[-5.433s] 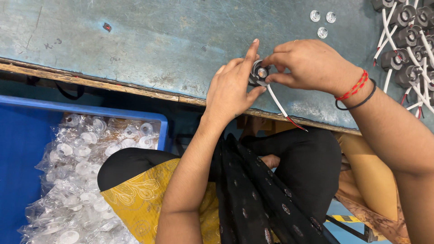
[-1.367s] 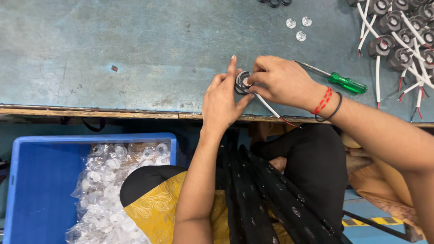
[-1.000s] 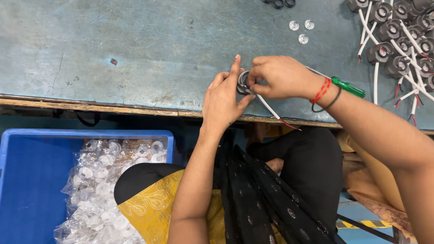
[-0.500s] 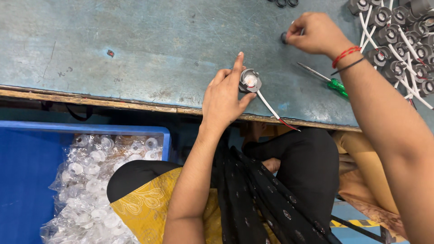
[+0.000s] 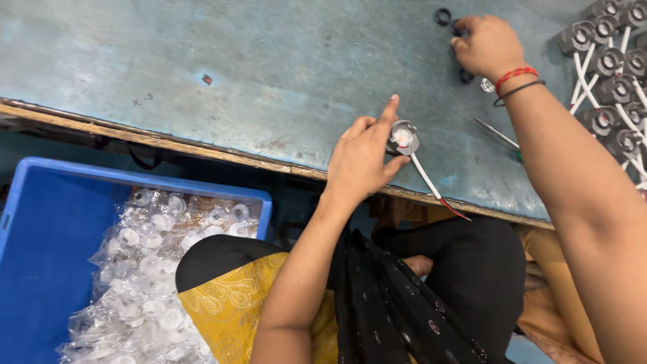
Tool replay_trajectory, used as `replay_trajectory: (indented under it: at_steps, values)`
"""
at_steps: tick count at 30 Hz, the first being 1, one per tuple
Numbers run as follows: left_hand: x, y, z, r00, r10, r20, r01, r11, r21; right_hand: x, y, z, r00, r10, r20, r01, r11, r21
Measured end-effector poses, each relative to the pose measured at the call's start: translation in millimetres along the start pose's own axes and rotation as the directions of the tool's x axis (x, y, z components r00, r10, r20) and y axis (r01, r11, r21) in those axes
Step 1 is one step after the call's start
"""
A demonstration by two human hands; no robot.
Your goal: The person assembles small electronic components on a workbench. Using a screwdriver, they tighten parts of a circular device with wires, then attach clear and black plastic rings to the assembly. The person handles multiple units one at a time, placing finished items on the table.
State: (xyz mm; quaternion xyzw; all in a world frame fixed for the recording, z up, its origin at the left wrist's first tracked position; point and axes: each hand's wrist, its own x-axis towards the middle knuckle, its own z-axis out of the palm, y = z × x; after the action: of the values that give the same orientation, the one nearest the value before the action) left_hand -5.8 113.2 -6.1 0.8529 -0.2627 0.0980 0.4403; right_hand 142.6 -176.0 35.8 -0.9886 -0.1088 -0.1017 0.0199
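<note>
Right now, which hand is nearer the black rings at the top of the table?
Right. The right hand is touching the black rings at the far edge; the left hand is nearer the person, holding a small wired part.

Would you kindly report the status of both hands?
Left hand pinching wired round part. Right hand on black rings, far bench. Nothing between.

One package shows: a clear plastic bag (image 5: 155,269), crumpled and glossy, filled with small round transparent and whitish parts. It lies at lower left, below the near edge of the table (image 5: 202,81), inside a blue plastic crate (image 5: 47,222) with straight walls and a rounded rim. The bag fills the crate's right part and reaches its far wall. No labels, signs or screens are visible.
</note>
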Motion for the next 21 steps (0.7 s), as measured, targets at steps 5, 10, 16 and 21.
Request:
replay_trajectory:
  at_steps: [5,10,16,21]
  values:
    - [-1,-1,1,1.0,-0.015,0.005,0.015,1.0,-0.011,-28,-16,-2,0.99,-0.139,0.005,0.139,0.987,-0.081]
    - [-1,0,1,1.0,0.007,-0.009,-0.007,1.0,-0.006,-72,-46,-22,0.955,-0.295,-0.041,0.297,0.954,0.045]
    - [-2,5,1,1.0,-0.013,0.008,0.013,1.0,0.015,-110,-67,-45,0.976,-0.213,-0.046,0.218,0.956,0.196]
    - [-3,6,3,1.0,-0.013,0.008,0.013,1.0,0.011,-132,-81,-68,0.951,-0.302,-0.06,0.303,0.882,0.36]
